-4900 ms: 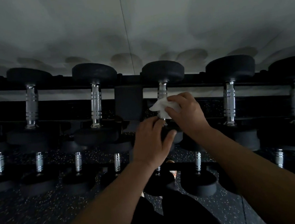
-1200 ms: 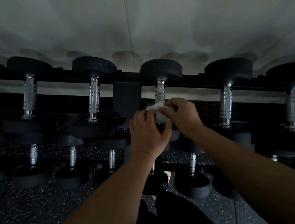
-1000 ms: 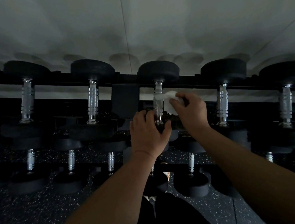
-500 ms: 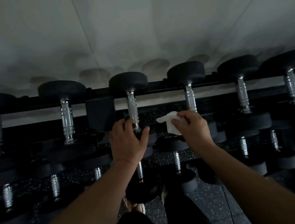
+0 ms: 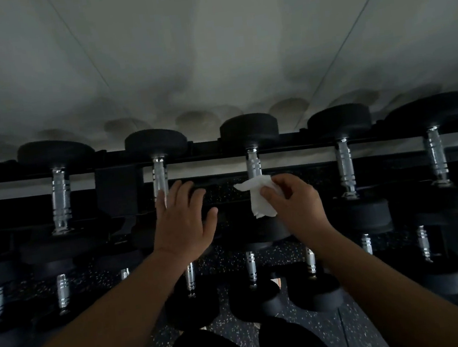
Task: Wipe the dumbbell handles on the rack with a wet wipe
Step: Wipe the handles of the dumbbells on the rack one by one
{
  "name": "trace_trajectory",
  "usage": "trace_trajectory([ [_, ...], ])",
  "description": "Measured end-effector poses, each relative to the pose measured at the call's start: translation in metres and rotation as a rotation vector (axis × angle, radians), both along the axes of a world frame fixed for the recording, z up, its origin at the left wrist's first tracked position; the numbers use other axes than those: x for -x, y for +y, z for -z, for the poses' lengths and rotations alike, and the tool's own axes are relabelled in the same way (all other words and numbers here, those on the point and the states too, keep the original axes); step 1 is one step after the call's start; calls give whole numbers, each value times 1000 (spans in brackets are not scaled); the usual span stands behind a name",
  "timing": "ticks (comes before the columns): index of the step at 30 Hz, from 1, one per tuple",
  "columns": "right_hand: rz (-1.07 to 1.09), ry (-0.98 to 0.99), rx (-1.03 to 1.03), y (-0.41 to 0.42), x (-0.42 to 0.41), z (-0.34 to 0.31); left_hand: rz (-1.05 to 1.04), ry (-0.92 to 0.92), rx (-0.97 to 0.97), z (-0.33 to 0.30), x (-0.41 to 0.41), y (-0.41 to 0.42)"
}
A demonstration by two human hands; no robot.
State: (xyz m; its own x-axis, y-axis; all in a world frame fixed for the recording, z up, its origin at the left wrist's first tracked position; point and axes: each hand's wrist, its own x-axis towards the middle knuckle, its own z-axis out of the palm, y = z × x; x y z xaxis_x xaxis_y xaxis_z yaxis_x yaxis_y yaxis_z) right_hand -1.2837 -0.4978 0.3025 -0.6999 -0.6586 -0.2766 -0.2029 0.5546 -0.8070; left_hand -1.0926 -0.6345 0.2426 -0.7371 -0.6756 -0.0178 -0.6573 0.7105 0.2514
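Black dumbbells with chrome handles lie in a row on the top tier of a black rack [image 5: 219, 146]. My right hand [image 5: 297, 205] pinches a crumpled white wet wipe [image 5: 257, 195] just below the visible part of one chrome handle [image 5: 254, 164], in front of that dumbbell. My left hand [image 5: 183, 221] is spread with straight fingers beside the neighbouring handle [image 5: 159, 175] on the left, its fingertips near the handle's lower end. It holds nothing.
More dumbbells sit left [image 5: 60, 198] and right [image 5: 346, 165] on the top tier, and smaller ones [image 5: 252, 273] on a lower tier. A pale wall [image 5: 207, 47] rises behind the rack. Speckled dark floor [image 5: 312, 335] and my dark-clothed legs lie below.
My left hand has let go of the handle it gripped and opened. My right hand has carried the wipe rightward to the neighbouring dumbbell. The view has shifted right along the rack.
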Motion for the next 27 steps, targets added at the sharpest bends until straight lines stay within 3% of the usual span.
trace_trajectory([
  [14,-121,109,-40,-27,40,20,311,-229,-12,4,17,-15],
  [17,-184,235,-41,-37,38,23,285,-290,-52,3,20,-17],
  [21,-87,330,43,-54,34,33,269,-312,-58,1,24,-15],
  [27,-139,313,44,-61,37,56,268,-293,-64,2,25,-16],
])
